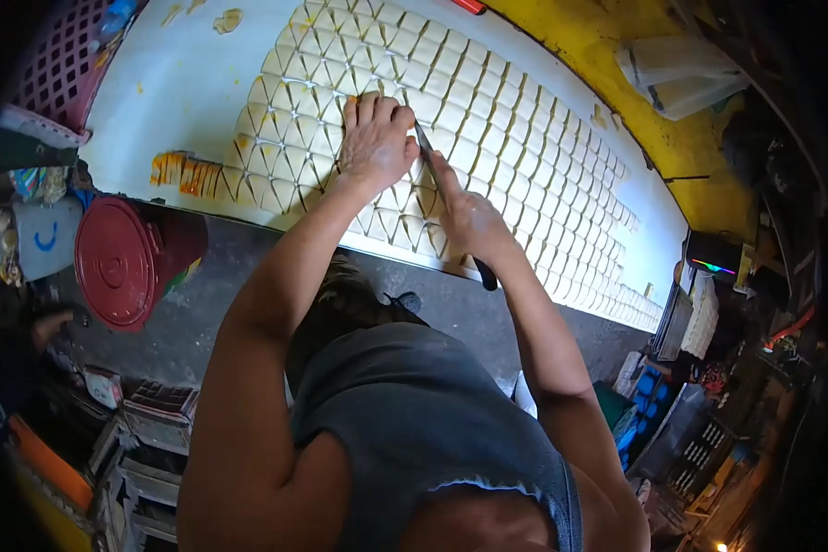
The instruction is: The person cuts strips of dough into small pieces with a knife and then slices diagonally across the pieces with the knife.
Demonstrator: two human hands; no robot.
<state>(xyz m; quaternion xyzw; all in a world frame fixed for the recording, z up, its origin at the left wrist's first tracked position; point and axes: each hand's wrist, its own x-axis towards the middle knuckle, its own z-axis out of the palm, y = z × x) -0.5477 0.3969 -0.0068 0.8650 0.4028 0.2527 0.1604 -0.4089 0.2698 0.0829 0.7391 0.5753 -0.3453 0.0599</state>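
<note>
Sheets of pale dough [488,129], cut into many small pieces, lie across the white tabletop [193,92]. On the left part the pieces are triangles; on the right they are squares or rectangles. My left hand [377,143] rests on the dough with its fingers stretched out, close beside the blade. My right hand [474,221] is closed around a long knife [424,147], its blade lying over the dough and pointing away from me. The black end of its handle shows below my wrist. Orange-stained strips [184,173] sit at the left end of the dough.
A dark red lidded bucket [115,262] stands on the floor at left, below the table edge. A purple crate [55,69] is at the upper left. Plastic bags [681,74] lie on the yellow surface beyond the table. Stacked trays [156,414] are at the lower left.
</note>
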